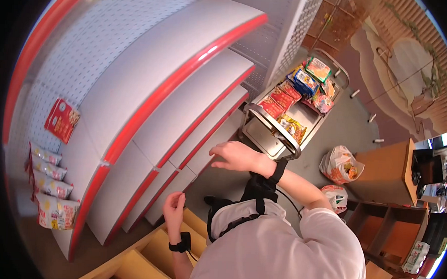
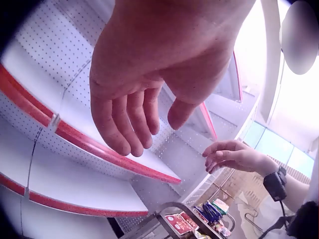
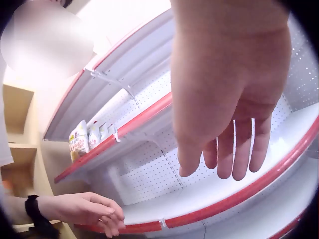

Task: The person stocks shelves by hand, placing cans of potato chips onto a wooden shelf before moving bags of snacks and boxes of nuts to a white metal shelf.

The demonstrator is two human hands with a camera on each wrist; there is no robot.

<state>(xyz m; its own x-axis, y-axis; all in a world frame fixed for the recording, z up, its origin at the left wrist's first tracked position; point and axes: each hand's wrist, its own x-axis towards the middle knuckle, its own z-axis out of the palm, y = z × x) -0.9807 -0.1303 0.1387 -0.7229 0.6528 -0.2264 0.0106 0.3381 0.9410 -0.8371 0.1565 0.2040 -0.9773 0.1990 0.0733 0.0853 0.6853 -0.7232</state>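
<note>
Both hands hang in the air before white shelves with red edges (image 1: 207, 51), holding nothing. The left hand (image 1: 174, 210) is at the lower centre of the head view, fingers loosely bent; its own wrist view shows the left hand (image 2: 149, 74) with fingers hanging down and the thumb apart. Farther right, the right hand (image 1: 240, 156) reaches toward the shelves, near the cart's handle in that view; the right hand (image 3: 232, 94) has its fingers pointing down in the right wrist view. White snack bags (image 1: 55, 212) stand in a row on a shelf at the left, beside a red packet (image 1: 62, 120).
A metal cart (image 1: 263, 141) carries red packets (image 1: 283, 96), a blue packet (image 1: 304, 82), a green-edged packet (image 1: 318, 69) and a yellow one (image 1: 292, 127). Plastic bags (image 1: 339, 162) lie on the floor by a wooden cabinet (image 1: 384, 171). Wooden compartments (image 1: 151, 251) stand at the lower left.
</note>
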